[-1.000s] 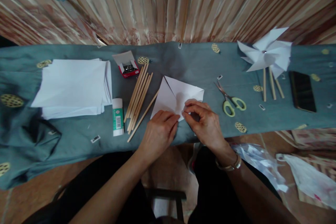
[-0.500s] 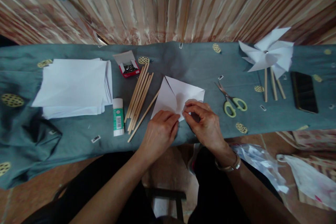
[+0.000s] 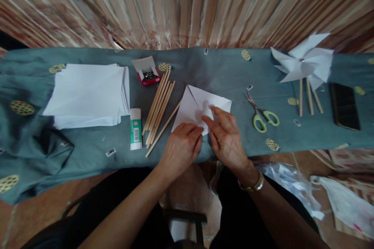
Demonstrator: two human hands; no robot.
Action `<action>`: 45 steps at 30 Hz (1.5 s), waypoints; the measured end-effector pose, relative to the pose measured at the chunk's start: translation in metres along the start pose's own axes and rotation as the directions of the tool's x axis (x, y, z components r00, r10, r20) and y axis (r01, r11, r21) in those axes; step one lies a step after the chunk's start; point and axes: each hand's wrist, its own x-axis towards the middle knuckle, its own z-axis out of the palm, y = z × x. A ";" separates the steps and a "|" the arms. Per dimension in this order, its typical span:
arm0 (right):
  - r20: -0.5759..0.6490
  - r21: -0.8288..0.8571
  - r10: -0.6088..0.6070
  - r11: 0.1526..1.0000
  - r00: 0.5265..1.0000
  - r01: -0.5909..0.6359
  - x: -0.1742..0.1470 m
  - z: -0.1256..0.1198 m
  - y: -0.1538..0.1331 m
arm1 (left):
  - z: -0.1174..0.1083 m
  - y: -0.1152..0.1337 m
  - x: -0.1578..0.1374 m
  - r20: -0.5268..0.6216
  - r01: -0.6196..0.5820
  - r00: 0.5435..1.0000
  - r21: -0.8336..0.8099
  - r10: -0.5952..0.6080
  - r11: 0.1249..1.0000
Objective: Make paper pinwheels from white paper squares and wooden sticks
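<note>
A square sheet of white paper (image 3: 193,103) with slits running in from its corners lies in front of me, turned at an angle. At its near left edge my left hand (image 3: 184,142) has its fingers bent together with the thumb, gripping the paper by the near corner. My right hand (image 3: 226,136), with a bracelet at the wrist, rests over the near right part, its fingers apart and the tips on the paper. One loose wooden stick (image 3: 163,128) reaches the paper's left edge. Green-handled scissors (image 3: 260,114) lie to the right, blades partly apart.
Left of the paper are a bundle of sticks (image 3: 159,105), a glue stick (image 3: 136,128), a red box of small metal pieces (image 3: 149,76) and a paper stack (image 3: 84,91). Paper pinwheels (image 3: 306,60) on sticks and a phone (image 3: 344,105) lie right. A curtain (image 3: 181,7) hangs behind.
My right hand's fingers have opened from a pinch near the paper's near corner and spread over the sheet. The left hand stays at the edge. The view has shifted slightly.
</note>
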 end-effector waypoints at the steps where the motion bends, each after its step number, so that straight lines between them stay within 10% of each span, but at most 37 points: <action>1: 0.012 -0.004 -0.003 1.000 1.000 0.003 0.000 0.000 0.000 | 0.000 0.000 0.000 0.002 0.003 1.000 0.000 -0.003 1.000; 19: -0.096 0.203 0.128 0.973 0.987 -0.106 0.010 -0.009 0.016 | -0.001 0.000 0.001 0.031 0.014 0.999 0.032 -0.015 0.999; 30: -0.109 -0.193 0.077 0.976 0.991 -0.097 0.046 -0.022 0.036 | -0.004 0.002 0.002 0.020 0.011 1.000 0.064 -0.012 0.998; 45: -0.098 0.024 0.367 0.930 0.925 -0.367 -0.013 -0.059 0.040 | -0.005 -0.002 0.006 -0.061 -0.059 0.996 0.115 0.066 0.992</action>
